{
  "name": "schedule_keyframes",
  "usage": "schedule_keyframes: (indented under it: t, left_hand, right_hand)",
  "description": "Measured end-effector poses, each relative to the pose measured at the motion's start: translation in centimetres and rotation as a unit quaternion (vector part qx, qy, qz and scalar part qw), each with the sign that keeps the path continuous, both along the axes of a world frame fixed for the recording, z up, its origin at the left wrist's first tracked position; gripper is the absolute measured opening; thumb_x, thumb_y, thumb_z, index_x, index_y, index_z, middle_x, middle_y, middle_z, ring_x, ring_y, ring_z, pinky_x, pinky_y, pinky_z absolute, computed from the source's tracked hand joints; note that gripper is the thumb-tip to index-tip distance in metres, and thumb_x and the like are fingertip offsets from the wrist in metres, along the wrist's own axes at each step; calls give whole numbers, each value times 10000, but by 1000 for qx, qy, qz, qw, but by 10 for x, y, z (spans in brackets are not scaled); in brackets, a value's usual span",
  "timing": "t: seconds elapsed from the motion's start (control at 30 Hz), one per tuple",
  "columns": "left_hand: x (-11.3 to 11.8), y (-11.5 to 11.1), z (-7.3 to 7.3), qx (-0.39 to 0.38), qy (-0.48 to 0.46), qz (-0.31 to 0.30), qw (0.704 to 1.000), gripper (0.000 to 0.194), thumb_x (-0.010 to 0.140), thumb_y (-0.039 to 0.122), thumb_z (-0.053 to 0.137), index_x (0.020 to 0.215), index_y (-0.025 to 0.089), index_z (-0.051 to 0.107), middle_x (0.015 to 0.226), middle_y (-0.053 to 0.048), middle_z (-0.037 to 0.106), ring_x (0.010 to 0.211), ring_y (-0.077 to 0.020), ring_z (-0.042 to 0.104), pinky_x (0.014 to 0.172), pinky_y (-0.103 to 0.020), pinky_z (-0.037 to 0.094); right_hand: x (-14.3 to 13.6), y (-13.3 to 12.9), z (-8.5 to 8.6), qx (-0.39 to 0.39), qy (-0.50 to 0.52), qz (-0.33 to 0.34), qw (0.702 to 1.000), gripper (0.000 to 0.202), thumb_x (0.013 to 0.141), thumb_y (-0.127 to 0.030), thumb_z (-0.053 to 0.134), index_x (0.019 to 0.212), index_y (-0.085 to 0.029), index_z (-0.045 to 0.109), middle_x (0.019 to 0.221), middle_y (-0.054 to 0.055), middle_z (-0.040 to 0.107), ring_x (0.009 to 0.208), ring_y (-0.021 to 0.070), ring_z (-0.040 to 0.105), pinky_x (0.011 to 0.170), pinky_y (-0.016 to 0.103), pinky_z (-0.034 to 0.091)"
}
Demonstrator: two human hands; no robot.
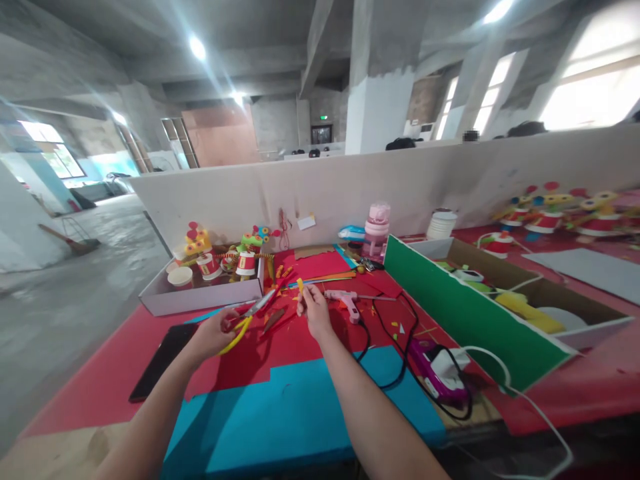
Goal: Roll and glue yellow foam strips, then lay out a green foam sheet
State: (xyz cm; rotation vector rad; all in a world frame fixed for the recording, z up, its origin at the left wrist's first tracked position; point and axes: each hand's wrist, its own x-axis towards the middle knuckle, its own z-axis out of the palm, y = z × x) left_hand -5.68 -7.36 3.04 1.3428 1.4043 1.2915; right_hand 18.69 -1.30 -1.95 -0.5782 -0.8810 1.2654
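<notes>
Nearest, a blue sheet (260, 430) is spread along the table's near edge beneath the forearms, with a purple power strip (425, 363) set at its right and a flat black device (160, 363) laid on red sheeting at the left, partly covered by the left forearm. A little farther on, a pair of scissors (243, 330) is gripped at its yellow handles by the left hand (220, 331), the fingers curled around them; whether the loops are threaded by the fingers cannot be told. The blades are directed away and to the right, the tips near the right hand (316, 312). There, a small yellow piece (300, 285) is pinched between thumb and fingertips, its end left projecting above the grip on the far side. A pink glue gun (345, 300) is laid just right of that hand. Beyond, toy figures (246, 263) are held in a white box (200, 302) at the left, a green-sided box (465, 310) is placed at the right, and everything is backed by a white partition (240, 190)
</notes>
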Motion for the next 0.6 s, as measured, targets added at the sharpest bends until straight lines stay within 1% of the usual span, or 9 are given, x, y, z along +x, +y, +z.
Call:
schedule_keyframes:
  t: [0.07, 0.1, 0.13, 0.2, 0.27, 0.37, 0.43, 0.6]
  left_hand:
    - [7, -12, 5, -100, -17, -64, 993, 467, 534, 200, 785, 978, 187, 641, 594, 9, 588, 426, -125, 500, 415, -217, 343]
    - [12, -18, 6, -123, -42, -92, 987, 498, 578, 240, 776, 1044, 194, 607, 559, 32, 558, 404, -117, 478, 406, -216, 346]
    - [17, -23, 6, -126, -64, -118, 983, 492, 619, 271, 760, 1071, 193, 581, 507, 55, 515, 370, -109, 444, 391, -214, 339]
    - [30, -33, 7, -113, -84, -166, 976, 395, 682, 304, 723, 1022, 176, 568, 448, 62, 475, 347, -113, 434, 389, -224, 356]
    - [42, -38, 9, -104, -88, -204, 969, 288, 717, 330, 693, 920, 168, 569, 475, 15, 529, 393, -141, 506, 421, -246, 404]
    - [57, -43, 13, -136, -100, -277, 946, 256, 740, 374, 655, 851, 159, 572, 571, -75, 618, 464, -200, 588, 417, -266, 412]
    - [63, -45, 16, -157, -114, -305, 932, 251, 749, 376, 638, 857, 155, 584, 600, -100, 638, 479, -221, 606, 414, -276, 414]
    - [70, -50, 20, -196, -143, -318, 916, 214, 729, 333, 649, 855, 165, 609, 601, -90, 641, 456, -223, 595, 428, -318, 451]
  right_hand:
    - [-1, -1, 0, -15, 27, 13, 999, 311, 735, -457, 668, 762, -212, 479, 629, -69, 492, 417, 50, 410, 390, 183, 328]
    - [-1, -1, 0, -22, 38, 26, 999, 318, 726, -453, 680, 760, -212, 476, 630, -70, 490, 421, 49, 410, 394, 184, 324]
    - [-2, -2, 0, -29, 47, 42, 998, 325, 717, -451, 691, 763, -211, 476, 631, -70, 488, 425, 49, 409, 399, 184, 320]
    - [-3, -3, 0, -42, 61, 75, 994, 342, 701, -457, 705, 769, -210, 478, 636, -68, 486, 432, 49, 404, 407, 186, 311]
    - [-3, -4, 0, -48, 67, 97, 992, 351, 694, -466, 707, 769, -204, 486, 639, -63, 485, 434, 47, 395, 409, 189, 296]
    - [-3, -4, 2, -57, 73, 108, 990, 350, 684, -465, 713, 765, -196, 504, 627, -61, 479, 428, 43, 377, 405, 188, 274]
    - [-3, -4, 3, -66, 74, 108, 989, 347, 676, -460, 718, 764, -195, 511, 615, -63, 476, 421, 41, 366, 401, 185, 265]
    - [-4, -5, 3, -79, 52, 89, 992, 369, 660, -479, 723, 725, -205, 484, 588, -66, 483, 409, 46, 361, 382, 182, 260]
